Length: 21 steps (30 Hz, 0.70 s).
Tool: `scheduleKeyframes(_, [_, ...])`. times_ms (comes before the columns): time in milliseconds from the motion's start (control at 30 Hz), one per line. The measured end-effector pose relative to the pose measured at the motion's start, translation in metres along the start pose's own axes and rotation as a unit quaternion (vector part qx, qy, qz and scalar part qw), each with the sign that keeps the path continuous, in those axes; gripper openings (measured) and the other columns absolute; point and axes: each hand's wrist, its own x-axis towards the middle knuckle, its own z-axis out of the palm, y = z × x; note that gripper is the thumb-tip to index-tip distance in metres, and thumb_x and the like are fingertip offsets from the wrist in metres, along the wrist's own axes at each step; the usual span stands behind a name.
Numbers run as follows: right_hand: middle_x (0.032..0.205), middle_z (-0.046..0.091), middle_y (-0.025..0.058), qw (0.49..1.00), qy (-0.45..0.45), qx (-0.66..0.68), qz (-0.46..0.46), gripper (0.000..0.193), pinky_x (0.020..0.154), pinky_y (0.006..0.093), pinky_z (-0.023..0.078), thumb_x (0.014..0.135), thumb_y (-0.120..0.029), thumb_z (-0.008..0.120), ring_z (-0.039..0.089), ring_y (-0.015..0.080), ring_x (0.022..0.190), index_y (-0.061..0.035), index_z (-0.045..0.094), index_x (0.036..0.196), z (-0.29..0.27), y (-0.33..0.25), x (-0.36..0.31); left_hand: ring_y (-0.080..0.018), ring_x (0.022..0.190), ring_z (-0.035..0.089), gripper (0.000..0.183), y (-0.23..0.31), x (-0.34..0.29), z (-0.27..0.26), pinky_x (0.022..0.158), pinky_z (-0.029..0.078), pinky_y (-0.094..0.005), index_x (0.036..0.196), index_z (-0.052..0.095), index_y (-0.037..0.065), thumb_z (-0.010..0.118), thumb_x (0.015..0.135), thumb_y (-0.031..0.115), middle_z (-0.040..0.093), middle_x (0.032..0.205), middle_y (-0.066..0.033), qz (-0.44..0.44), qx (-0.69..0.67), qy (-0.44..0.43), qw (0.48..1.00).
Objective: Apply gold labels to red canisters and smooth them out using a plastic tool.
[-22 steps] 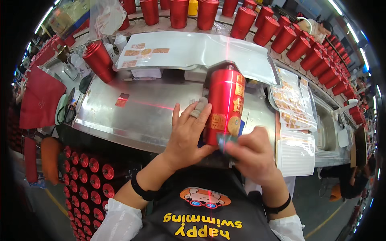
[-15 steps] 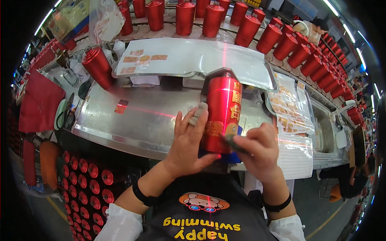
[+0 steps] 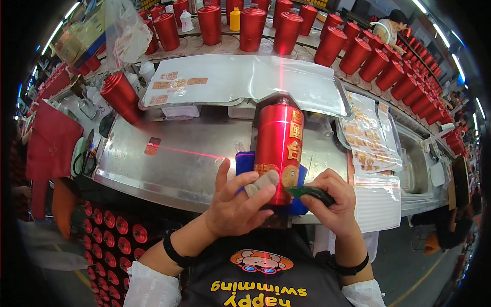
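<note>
A shiny red bottle [image 3: 273, 140] with gold characters lies on a blue rest [image 3: 244, 162], its neck pointing away from me. A round gold sticker [image 3: 290, 176] and a band of gold pattern show near its base. My left hand [image 3: 232, 204] has its fingers spread, and grey covers sit on some of them. Those covered fingertips touch the bottle's lower left side. In my right hand [image 3: 335, 199] is a small dark green scraper-like tool [image 3: 313, 193], its tip at the edge of the round sticker. A red laser cross falls on the bottle.
A white sheet with gold stickers [image 3: 220, 77] lies on a raised tray behind the bottle. More sticker sheets [image 3: 371, 133] are at the right, near a metal sink [image 3: 414, 166]. Another red bottle [image 3: 121, 97] leans at the left. Many red bottles [image 3: 253, 30] line a conveyor behind.
My left hand has shifted from the bottle's side down to the patterned band near its base. The right hand's tool has turned, showing more of its length. The conveyor bottles have moved along.
</note>
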Motion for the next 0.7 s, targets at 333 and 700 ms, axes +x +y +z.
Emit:
scheduleKeyframes(333, [0.075, 0.058, 0.0076, 0.999, 0.023, 0.025, 0.042, 0.012, 0.058, 0.0284, 0.041, 0.082, -0.006, 0.074, 0.053, 0.0157, 0.064, 0.0002, 0.067, 0.090, 0.007, 0.010, -0.002, -0.0207, 0.110, 0.057, 0.040, -0.023, 0.023, -0.007, 0.119, 0.017, -0.0548, 0.127, 0.061, 0.010, 0.060, 0.094, 0.032, 0.068, 0.101, 0.0002, -0.009, -0.008, -0.058, 0.998])
scheduleKeyframes(700, [0.075, 0.057, 0.0078, 0.999, 0.032, 0.007, 0.042, 0.014, 0.059, 0.0290, 0.042, 0.083, -0.009, 0.074, 0.054, 0.0168, 0.065, 0.0001, 0.065, 0.089, 0.009, 0.015, -0.006, -0.0205, 0.109, 0.058, 0.042, -0.017, 0.025, -0.006, 0.118, 0.016, -0.0549, 0.128, 0.060, 0.008, 0.064, 0.088, 0.022, 0.070, 0.115, -0.0013, -0.004, 0.017, -0.042, 0.999])
